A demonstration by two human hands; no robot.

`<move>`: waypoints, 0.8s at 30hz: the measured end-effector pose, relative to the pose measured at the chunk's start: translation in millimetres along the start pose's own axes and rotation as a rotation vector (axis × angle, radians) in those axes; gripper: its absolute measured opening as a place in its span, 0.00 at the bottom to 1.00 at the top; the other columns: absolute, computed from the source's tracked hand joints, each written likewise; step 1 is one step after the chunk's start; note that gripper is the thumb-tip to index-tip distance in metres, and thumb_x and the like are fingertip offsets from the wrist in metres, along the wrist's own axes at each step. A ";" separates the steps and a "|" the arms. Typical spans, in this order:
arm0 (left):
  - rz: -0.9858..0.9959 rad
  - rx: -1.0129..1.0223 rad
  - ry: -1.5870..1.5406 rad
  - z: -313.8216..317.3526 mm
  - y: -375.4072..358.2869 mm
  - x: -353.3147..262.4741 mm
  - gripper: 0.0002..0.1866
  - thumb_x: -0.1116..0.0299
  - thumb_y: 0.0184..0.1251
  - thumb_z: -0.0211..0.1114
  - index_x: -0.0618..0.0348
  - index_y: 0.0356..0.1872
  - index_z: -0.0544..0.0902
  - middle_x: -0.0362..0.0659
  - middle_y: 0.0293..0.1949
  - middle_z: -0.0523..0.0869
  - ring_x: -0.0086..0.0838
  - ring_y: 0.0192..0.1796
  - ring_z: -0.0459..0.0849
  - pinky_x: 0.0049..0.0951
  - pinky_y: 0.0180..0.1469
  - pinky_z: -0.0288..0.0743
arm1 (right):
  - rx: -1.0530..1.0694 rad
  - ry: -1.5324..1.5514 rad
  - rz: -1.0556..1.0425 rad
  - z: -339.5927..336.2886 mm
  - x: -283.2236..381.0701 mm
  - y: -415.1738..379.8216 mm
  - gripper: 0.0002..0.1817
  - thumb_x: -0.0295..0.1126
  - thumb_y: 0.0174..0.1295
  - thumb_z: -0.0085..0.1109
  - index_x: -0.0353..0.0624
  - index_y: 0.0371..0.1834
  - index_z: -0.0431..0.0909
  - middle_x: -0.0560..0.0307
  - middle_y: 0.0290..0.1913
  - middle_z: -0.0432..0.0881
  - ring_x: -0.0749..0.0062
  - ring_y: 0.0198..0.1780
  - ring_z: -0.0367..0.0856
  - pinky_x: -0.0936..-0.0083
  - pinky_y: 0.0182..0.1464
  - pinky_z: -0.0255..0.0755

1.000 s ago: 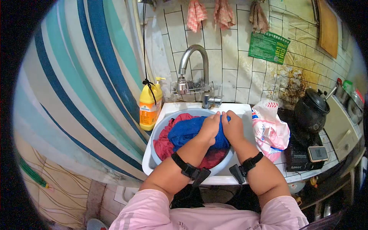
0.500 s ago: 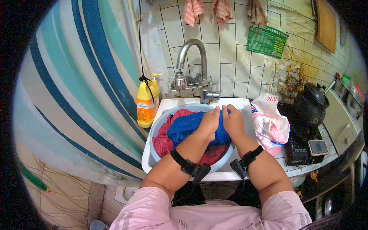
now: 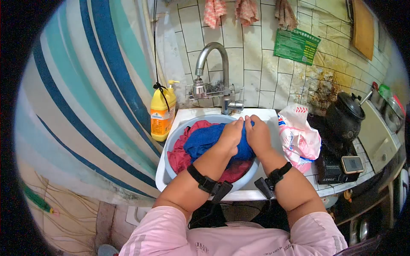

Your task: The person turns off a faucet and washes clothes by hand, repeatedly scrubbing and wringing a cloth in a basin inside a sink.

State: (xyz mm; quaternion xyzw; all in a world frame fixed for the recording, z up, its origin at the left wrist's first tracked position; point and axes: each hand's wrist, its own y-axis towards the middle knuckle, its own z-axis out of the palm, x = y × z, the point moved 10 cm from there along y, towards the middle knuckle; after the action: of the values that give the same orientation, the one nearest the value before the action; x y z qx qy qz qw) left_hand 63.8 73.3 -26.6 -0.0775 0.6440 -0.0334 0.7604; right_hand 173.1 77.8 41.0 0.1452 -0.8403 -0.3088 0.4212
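Observation:
Both my hands are closed on a wet-looking blue cloth (image 3: 204, 142), whose exact kind I cannot make out. My left hand (image 3: 232, 135) grips it from the left with the fingers curled over it. Close beside it, my right hand (image 3: 258, 133) holds the cloth's right end, and the fingertips of the two hands nearly meet. Under the blue cloth, red fabric (image 3: 179, 154) lies bunched in a light blue basin (image 3: 168, 164). The basin stands in a white sink (image 3: 269, 117), below a metal faucet (image 3: 225, 77).
A yellow pump bottle (image 3: 161, 115) hangs by a black cord at the left, near a striped curtain (image 3: 85, 94). Right of the sink lie a white and pink plastic bag (image 3: 299, 138), a black stove (image 3: 331, 170) with a phone (image 3: 352, 164), and a dark pot (image 3: 345, 113).
The view has shifted slightly. Both hands stay closed on the blue cloth at the basin's right side, with barely any visible movement.

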 end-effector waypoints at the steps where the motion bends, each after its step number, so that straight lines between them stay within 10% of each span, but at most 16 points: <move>1: 0.003 -0.064 -0.008 -3.0 -5.0 -3.6 0.27 0.47 0.73 0.48 0.59 0.60 0.73 0.50 0.57 0.75 0.38 0.56 0.71 0.46 0.56 0.62 | -0.003 0.017 0.002 -0.3 -0.8 -0.1 0.14 0.37 0.64 0.57 0.38 0.27 0.75 0.38 0.25 0.77 0.39 0.31 0.76 0.55 0.32 0.69; 6: 0.064 -0.081 -0.149 -20.5 23.9 7.1 0.25 0.50 0.75 0.47 0.62 0.55 0.77 0.49 0.47 0.80 0.33 0.47 0.76 0.40 0.48 0.70 | 0.011 0.117 -0.064 -0.8 -2.0 -1.7 0.12 0.36 0.62 0.59 0.38 0.28 0.74 0.40 0.23 0.76 0.44 0.29 0.78 0.58 0.33 0.70; 12: 0.155 -0.233 -0.319 -54.8 32.8 -4.9 0.23 0.50 0.76 0.46 0.63 0.49 0.76 0.48 0.43 0.80 0.34 0.40 0.79 0.38 0.39 0.75 | 0.176 0.425 -0.322 14.8 19.0 -9.5 0.23 0.32 0.50 0.66 0.41 0.49 0.69 0.42 0.46 0.74 0.50 0.50 0.74 0.64 0.55 0.69; 18: 0.157 -0.287 -0.476 -54.5 5.3 -28.3 0.24 0.48 0.75 0.48 0.62 0.50 0.75 0.48 0.40 0.82 0.37 0.40 0.84 0.43 0.43 0.81 | 0.296 0.716 0.329 44.7 -37.9 -6.1 0.38 0.38 0.52 0.72 0.40 0.62 0.59 0.39 0.54 0.73 0.53 0.56 0.73 0.65 0.60 0.66; 24: 0.280 -0.271 -0.512 -71.9 17.6 -33.6 0.21 0.54 0.75 0.50 0.66 0.47 0.76 0.47 0.39 0.82 0.36 0.39 0.83 0.39 0.41 0.81 | 0.420 0.716 0.125 47.9 -21.6 -9.7 0.42 0.34 0.52 0.70 0.40 0.70 0.58 0.46 0.56 0.75 0.63 0.55 0.76 0.70 0.59 0.69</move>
State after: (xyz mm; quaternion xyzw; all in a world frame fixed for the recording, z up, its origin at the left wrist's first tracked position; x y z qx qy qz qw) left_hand -13.5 90.3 -8.1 -0.0948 0.4348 0.1783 0.8776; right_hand 147.8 100.2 -0.4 0.2749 -0.6928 -0.0345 0.6658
